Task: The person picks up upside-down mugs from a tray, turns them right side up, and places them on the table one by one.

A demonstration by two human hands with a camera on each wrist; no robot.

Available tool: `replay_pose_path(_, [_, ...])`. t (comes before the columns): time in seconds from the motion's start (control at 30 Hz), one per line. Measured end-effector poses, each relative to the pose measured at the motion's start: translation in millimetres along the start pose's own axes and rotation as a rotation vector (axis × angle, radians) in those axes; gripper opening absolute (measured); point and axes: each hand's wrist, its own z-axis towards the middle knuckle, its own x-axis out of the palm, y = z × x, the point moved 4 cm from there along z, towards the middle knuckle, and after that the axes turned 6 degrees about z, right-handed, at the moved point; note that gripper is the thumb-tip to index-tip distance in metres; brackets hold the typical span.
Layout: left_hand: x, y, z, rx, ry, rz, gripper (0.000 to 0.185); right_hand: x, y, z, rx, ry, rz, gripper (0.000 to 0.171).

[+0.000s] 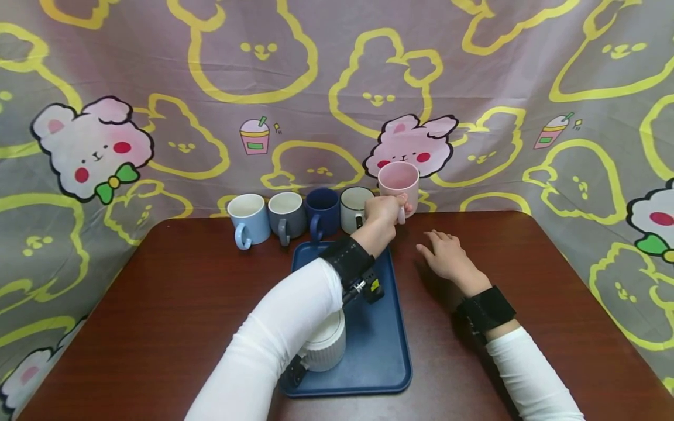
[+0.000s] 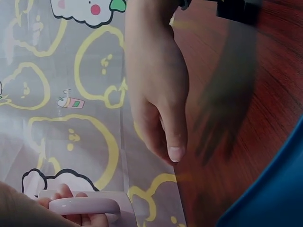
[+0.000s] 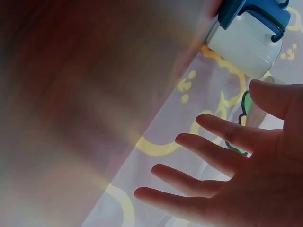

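Note:
In the head view, my left hand point(image 1: 383, 211) grips the handle of a pink mug point(image 1: 398, 178) at the back of the table. The mug's rim is higher than those of the mugs beside it. At the bottom of the left wrist view, the fingers curl behind the mug's handle point(image 2: 85, 206). My right hand point(image 1: 449, 257) hovers over the table, to the right of and nearer than the pink mug. In the right wrist view, its fingers point(image 3: 213, 153) are spread and hold nothing.
Along the back stand a light blue mug point(image 1: 250, 219), a grey mug point(image 1: 286, 215), a dark blue mug point(image 1: 323, 211) and a white dark-rimmed mug point(image 1: 351, 204). A blue tray point(image 1: 376, 356) bears a ribbed white mug point(image 1: 327, 348), partly hidden by my left sleeve. Behind hangs a patterned cloth point(image 1: 305, 52).

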Motion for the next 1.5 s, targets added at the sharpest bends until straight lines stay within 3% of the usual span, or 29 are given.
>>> replay_pose_path(0.2, [3.8,4.4,3.7,-0.023,-0.036,0.025,0.009,-2,-2,-3,0.004,-0.016,-0.006,0.049])
replay_pose_path(0.63, [16.6,14.9,11.4,-0.063,-0.129,-0.034,0.006,-7,-6,-4,-0.015,-0.022,-0.032,0.048])
replay_pose_path(0.93, [15.2,27.1,21.6,-0.096,-0.167,-0.006,0.008,-9,-14,-8,-0.011,-0.021,-0.023,0.048])
replay_pose_path(1.13, [14.3,33.8,29.5,-0.124,-0.183,-0.044,0.010,-10,-15,-10,-0.019,-0.020,-0.021,0.048])
replay_pose_path(1.5, [12.7,39.4,29.8,-0.134,-0.200,-0.066,0.022,-8,-14,-10,-0.023,-0.005,-0.022,0.047])
